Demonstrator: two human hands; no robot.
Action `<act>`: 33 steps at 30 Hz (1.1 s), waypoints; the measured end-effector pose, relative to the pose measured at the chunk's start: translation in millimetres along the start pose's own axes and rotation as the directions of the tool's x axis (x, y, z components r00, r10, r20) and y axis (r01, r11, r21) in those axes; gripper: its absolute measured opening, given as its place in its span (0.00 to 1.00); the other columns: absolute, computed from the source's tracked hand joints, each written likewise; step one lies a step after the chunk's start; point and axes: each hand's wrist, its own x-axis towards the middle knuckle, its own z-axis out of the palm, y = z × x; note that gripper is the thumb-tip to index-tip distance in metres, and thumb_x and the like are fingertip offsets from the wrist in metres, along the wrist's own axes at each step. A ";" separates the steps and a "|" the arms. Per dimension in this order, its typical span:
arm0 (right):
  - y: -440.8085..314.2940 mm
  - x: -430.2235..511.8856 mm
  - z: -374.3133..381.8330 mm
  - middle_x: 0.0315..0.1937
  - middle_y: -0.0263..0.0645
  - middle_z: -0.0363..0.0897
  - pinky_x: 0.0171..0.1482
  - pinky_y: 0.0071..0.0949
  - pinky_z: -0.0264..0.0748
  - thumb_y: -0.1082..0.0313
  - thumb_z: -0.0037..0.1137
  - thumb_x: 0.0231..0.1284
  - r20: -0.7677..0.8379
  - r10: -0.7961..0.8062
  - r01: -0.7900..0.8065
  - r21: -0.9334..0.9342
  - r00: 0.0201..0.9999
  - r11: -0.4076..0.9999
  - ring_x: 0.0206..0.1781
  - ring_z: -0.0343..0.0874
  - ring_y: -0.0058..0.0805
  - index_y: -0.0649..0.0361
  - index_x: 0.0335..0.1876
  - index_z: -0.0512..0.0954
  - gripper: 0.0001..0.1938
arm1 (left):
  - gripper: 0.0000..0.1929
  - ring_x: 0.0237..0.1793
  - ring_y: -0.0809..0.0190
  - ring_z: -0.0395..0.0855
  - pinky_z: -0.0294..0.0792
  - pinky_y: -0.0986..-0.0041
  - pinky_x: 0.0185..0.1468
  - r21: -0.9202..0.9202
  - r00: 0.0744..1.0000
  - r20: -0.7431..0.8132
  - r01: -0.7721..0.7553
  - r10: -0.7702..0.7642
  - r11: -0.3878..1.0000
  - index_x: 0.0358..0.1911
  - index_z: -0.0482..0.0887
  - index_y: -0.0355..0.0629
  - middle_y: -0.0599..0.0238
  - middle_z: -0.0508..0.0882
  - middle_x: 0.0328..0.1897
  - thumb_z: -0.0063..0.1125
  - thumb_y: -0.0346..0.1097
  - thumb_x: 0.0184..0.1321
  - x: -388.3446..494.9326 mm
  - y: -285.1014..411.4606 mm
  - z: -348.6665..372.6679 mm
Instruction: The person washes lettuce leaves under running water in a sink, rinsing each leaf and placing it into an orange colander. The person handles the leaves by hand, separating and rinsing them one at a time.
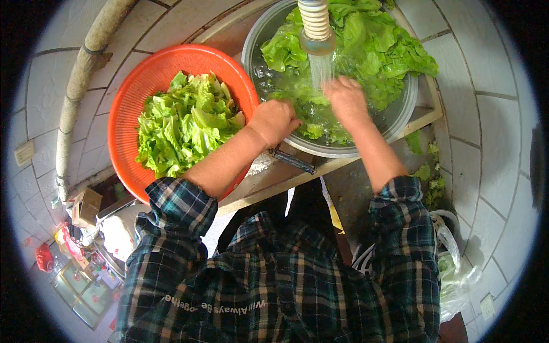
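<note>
A wide metal basin [407, 109] holds water and several green lettuce leaves [364, 47], heaped along its far right side. Water pours into it from a white ribbed faucet hose [315, 21]. My right hand [346, 100], blurred, is over the water beside the stream, close to floating leaf pieces. At the basin's near left rim is my left hand [274, 120], with curled fingers; whether it grips anything is hidden. Left of it stands an orange plastic colander [128, 103] with torn lettuce [188, 120] inside. My left forearm crosses over the colander's near right rim.
A dark tool handle [296, 162] lies just below the basin's near rim. Leaf scraps [433, 188] lie down to the right, above a plastic bag [459, 287]. An upright pipe [70, 107] runs along the tiled wall at left, near a cardboard box [86, 208].
</note>
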 end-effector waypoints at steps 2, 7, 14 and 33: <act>12.3 -16.1 -3.7 0.50 0.39 0.81 0.54 0.38 0.74 0.76 0.64 0.47 0.026 0.126 -0.129 0.152 0.992 0.980 0.55 0.78 0.39 0.51 0.54 0.79 0.24 | 0.16 0.42 0.47 0.84 0.76 0.58 0.48 -0.069 0.996 -0.057 0.059 -0.063 0.996 0.32 0.86 0.40 0.50 0.85 0.40 0.60 0.48 0.59 6.2 -0.1 -13.2; 18.5 -44.9 -20.8 0.45 0.43 0.81 0.55 0.35 0.75 0.80 0.64 0.48 0.077 0.302 -0.274 0.674 0.950 0.687 0.51 0.80 0.43 0.52 0.52 0.79 0.23 | 0.24 0.47 0.48 0.85 0.76 0.60 0.50 -0.431 0.973 -0.227 -0.078 -0.025 0.899 0.53 0.78 0.42 0.49 0.86 0.46 0.66 0.48 0.59 21.2 -7.3 -5.4; -17.1 -34.2 -58.0 0.59 0.40 0.70 0.65 0.41 0.64 0.64 0.71 0.43 -0.067 0.080 -0.067 0.176 0.995 0.982 0.63 0.66 0.41 0.58 0.61 0.71 0.34 | 0.24 0.42 0.57 0.88 0.77 0.66 0.47 -0.558 0.977 -0.212 -0.093 -0.033 0.825 0.54 0.76 0.39 0.56 0.88 0.39 0.69 0.41 0.58 39.2 5.4 10.5; -11.9 -14.8 -9.1 0.34 0.50 0.81 0.41 0.46 0.79 0.59 0.62 0.50 -0.033 0.029 -0.016 0.343 0.999 0.939 0.37 0.82 0.51 0.63 0.35 0.77 0.15 | 0.13 0.43 0.47 0.81 0.75 0.60 0.49 -0.084 0.818 -0.412 -0.473 0.402 0.877 0.43 0.82 0.42 0.57 0.82 0.38 0.65 0.36 0.55 39.7 3.4 -0.3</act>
